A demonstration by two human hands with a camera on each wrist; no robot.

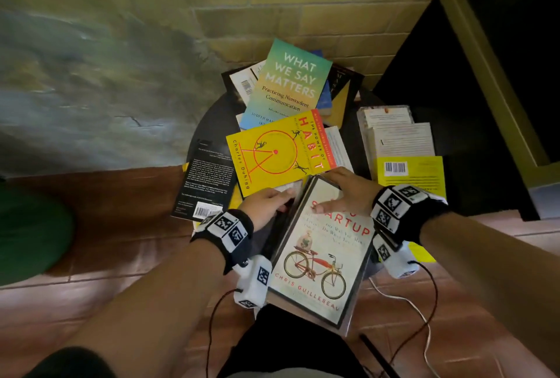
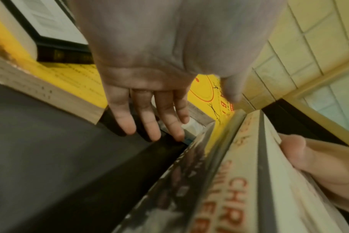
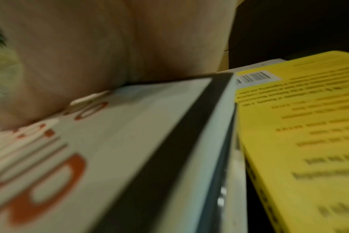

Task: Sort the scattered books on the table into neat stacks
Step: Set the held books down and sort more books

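Observation:
The white Startup book (image 1: 321, 256) with a bicycle on its cover is tilted up at the table's near edge. My right hand (image 1: 339, 192) grips its far end, thumb on the cover and fingers round the edge; the right wrist view shows my palm on that cover (image 3: 130, 141). My left hand (image 1: 281, 195) lies by the book's far left corner with straight fingers (image 2: 151, 126) touching the dark surface, holding nothing. Just beyond lies the yellow Habit book (image 1: 272, 153), with the teal "What We Say Matters" book (image 1: 288, 83) behind it.
On the small round dark table (image 1: 212, 116), a black book (image 1: 209, 177) lies back cover up at the left. A yellow book with a barcode (image 1: 412, 174) and white books (image 1: 400, 138) overlap at the right. More books sit under the teal one. Brick wall behind; cables hang from my wrists.

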